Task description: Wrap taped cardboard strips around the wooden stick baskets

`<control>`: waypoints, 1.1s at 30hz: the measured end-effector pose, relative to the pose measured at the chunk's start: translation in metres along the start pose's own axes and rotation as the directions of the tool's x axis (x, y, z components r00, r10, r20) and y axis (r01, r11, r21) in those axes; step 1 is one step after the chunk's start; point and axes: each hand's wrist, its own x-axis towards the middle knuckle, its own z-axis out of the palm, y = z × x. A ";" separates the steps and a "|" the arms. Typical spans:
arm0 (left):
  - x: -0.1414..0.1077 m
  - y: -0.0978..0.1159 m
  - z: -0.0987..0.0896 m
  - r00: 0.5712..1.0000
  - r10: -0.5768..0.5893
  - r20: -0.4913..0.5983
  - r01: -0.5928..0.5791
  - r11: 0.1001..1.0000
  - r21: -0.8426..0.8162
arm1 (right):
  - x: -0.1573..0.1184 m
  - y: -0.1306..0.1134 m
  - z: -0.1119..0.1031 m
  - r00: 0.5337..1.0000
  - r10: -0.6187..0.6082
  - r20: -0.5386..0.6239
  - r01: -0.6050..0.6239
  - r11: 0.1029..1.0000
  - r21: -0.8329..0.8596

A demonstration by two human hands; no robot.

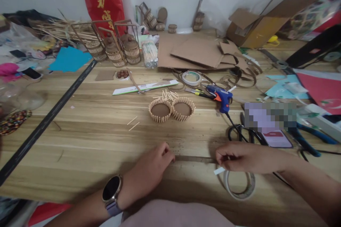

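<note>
A narrow brown paper strip [195,159] stretches flat along the table between my two hands. My left hand [157,161], with a watch on its wrist, is closed, its fingertips pinched at the strip's left end. At the other end, my right hand [239,156] is curled shut on the strip; its fingertips are partly hidden. Just below that hand lies a roll of masking tape [252,186], with a loose white tape end [218,171] poking out under the fingers. Two round baskets, the left one [160,110] touching the right one [183,109], have brown bases ringed by short sticks.
A blue glue gun [222,97] rests right of the baskets, its cord running toward a phone [277,138] and pliers [309,138]. Loose sticks [167,95], a paper-wrapped ruler-like strip [145,87] and cardboard sheets [191,51] lie farther back. Handled stick baskets [115,55] stand back left.
</note>
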 end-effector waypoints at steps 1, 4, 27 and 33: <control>0.001 0.000 0.001 1.000 -0.004 -0.013 0.004 1.000 -0.001 | 0.000 0.001 0.000 1.000 -0.005 -0.008 0.005 1.000 0.000; 0.004 0.000 0.002 1.000 -0.028 -0.014 0.028 1.000 -0.011 | 0.002 0.005 0.000 1.000 0.003 -0.007 -0.003 1.000 0.022; -0.016 -0.014 0.047 0.844 0.471 -0.255 -0.215 0.733 0.645 | -0.020 -0.013 0.017 0.946 0.257 -0.196 -0.241 0.965 0.101; -0.016 -0.010 0.056 0.843 0.467 -0.267 -0.204 0.737 0.645 | 0.044 -0.037 0.027 0.990 0.071 -0.119 -0.051 0.986 0.160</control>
